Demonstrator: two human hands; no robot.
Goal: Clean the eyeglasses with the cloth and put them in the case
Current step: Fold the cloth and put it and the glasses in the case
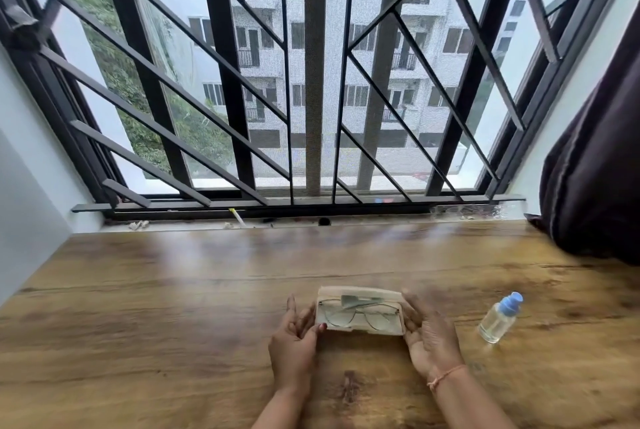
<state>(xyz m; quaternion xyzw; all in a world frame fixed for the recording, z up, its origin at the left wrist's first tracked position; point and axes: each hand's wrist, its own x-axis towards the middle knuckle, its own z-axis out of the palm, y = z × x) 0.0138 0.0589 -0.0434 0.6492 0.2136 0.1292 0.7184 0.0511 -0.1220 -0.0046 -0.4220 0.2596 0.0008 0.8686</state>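
1. The eyeglasses [358, 315] lie in the open case [360, 329], near middle of the surface [173, 290], a blurred greyish cloth [350, 300] over their far rim.
2. The right hand [429, 335] curls round the case's right end.
3. The left hand [294, 337] touches its left end; grip unclear.

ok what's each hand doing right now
left hand: thumb on the case at its left end, grip cannot be told
right hand: holds the case's right end

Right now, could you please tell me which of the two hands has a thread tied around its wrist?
The right hand, by the clear blue-capped spray bottle; the left hand has a bare wrist.
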